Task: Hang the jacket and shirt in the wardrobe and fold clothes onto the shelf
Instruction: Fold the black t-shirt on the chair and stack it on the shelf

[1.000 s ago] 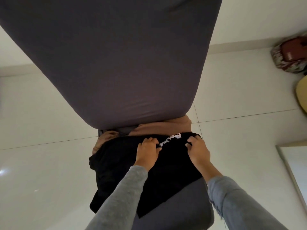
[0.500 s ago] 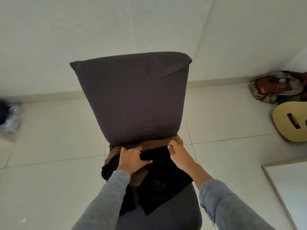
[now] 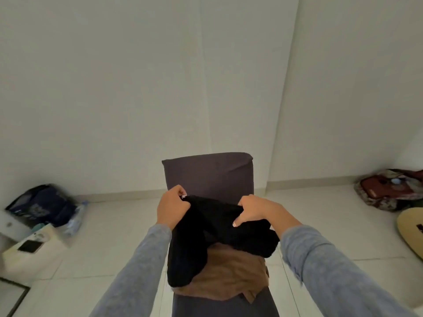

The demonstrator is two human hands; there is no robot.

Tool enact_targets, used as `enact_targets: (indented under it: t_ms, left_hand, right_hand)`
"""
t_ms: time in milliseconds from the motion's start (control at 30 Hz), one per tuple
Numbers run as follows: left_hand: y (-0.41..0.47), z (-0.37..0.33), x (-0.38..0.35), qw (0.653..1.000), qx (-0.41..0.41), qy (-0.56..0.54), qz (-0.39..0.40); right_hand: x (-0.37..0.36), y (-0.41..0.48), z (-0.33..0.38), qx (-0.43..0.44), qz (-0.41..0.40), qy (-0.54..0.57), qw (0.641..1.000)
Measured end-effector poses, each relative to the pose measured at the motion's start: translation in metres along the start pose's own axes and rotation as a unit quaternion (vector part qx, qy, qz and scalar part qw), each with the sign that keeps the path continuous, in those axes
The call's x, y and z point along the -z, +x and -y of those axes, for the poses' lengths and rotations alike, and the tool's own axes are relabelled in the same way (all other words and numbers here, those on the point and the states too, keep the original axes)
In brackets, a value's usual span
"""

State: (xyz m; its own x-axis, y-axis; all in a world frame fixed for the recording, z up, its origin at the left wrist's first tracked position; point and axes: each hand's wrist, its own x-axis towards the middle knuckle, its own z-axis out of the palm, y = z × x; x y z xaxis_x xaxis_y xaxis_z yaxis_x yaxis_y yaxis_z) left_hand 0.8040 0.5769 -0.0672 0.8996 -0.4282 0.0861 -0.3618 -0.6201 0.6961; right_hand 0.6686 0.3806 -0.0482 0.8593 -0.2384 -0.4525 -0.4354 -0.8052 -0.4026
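Observation:
A black garment (image 3: pixel 212 234) hangs bunched between my two hands, lifted above a chair seat. My left hand (image 3: pixel 172 208) grips its upper left edge, where a small white print shows. My right hand (image 3: pixel 256 211) grips its upper right edge, thumb curled under the cloth. Below it a brown garment (image 3: pixel 229 273) lies crumpled on the seat of the dark grey covered chair (image 3: pixel 208 177). The wardrobe and shelf are out of view.
A dark blue bag (image 3: pixel 43 207) and a white box (image 3: pixel 29 248) sit on the tiled floor at the left. At the right lie a red patterned bag (image 3: pixel 389 191) and part of a guitar (image 3: pixel 412 229). White walls stand behind the chair.
Both hands have raised the black garment off the brown one on the seat. My view has pulled back and tilted up, so the chair looks smaller and more wall shows.

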Motion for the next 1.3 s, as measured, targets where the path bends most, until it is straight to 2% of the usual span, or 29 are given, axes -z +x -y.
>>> enact_targets:
  t_ms: [100, 167, 300, 400, 533, 667, 800, 867, 933, 1000, 1100, 1167, 1233, 1300]
  left_hand:
    - [0.001, -0.029, 0.034, 0.999, -0.028, -0.022, -0.018]
    - [0.003, -0.048, 0.051, 0.997, -0.057, -0.046, 0.004]
    - [-0.003, -0.081, 0.070, 0.974, -0.115, -0.120, 0.154]
    - [-0.014, -0.110, 0.064, 0.947, -0.132, -0.169, 0.237]
    - [-0.020, -0.143, 0.045, 0.925, -0.174, -0.206, 0.267]
    - [-0.017, -0.160, 0.044, 0.941, -0.213, -0.181, 0.190]
    - [-0.019, -0.178, 0.054, 0.938, -0.231, -0.221, 0.134]
    - [-0.021, -0.191, 0.056, 0.933, -0.235, -0.249, 0.106]
    - [-0.021, -0.203, 0.056, 0.932, -0.235, -0.260, 0.097]
    - [-0.019, -0.210, 0.056, 0.936, -0.231, -0.249, 0.097]
    - [-0.017, -0.211, 0.055, 0.952, -0.216, -0.206, 0.072]
    - [-0.015, -0.207, 0.050, 0.957, -0.209, -0.187, 0.078]
    - [-0.021, -0.207, 0.044, 0.955, -0.222, -0.152, 0.125]
    - [-0.027, -0.210, 0.036, 0.949, -0.252, -0.088, 0.169]
  right_hand:
    - [0.030, -0.028, 0.003, -0.003, -0.125, 0.027, 0.992]
    - [0.053, -0.047, 0.009, 0.009, -0.212, 0.035, 0.977]
    - [0.090, -0.076, 0.023, 0.080, -0.365, 0.184, 0.909]
    - [0.111, -0.097, 0.034, 0.121, -0.441, 0.193, 0.868]
    - [0.123, -0.115, 0.045, 0.110, -0.486, 0.051, 0.866]
    - [0.132, -0.131, 0.028, 0.042, -0.529, 0.009, 0.847]
    - [0.128, -0.143, -0.003, -0.083, -0.493, -0.106, 0.859]
    - [0.120, -0.144, -0.014, -0.133, -0.483, -0.118, 0.857]
    - [0.111, -0.144, -0.023, -0.139, -0.478, -0.049, 0.866]
    - [0.108, -0.143, -0.026, -0.097, -0.488, 0.110, 0.861]
    - [0.114, -0.144, -0.022, -0.040, -0.527, 0.287, 0.799]
    - [0.121, -0.145, -0.013, -0.009, -0.542, 0.350, 0.764]
    - [0.127, -0.146, -0.002, 0.023, -0.552, 0.374, 0.745]
    - [0.130, -0.145, 0.010, 0.057, -0.547, 0.327, 0.768]
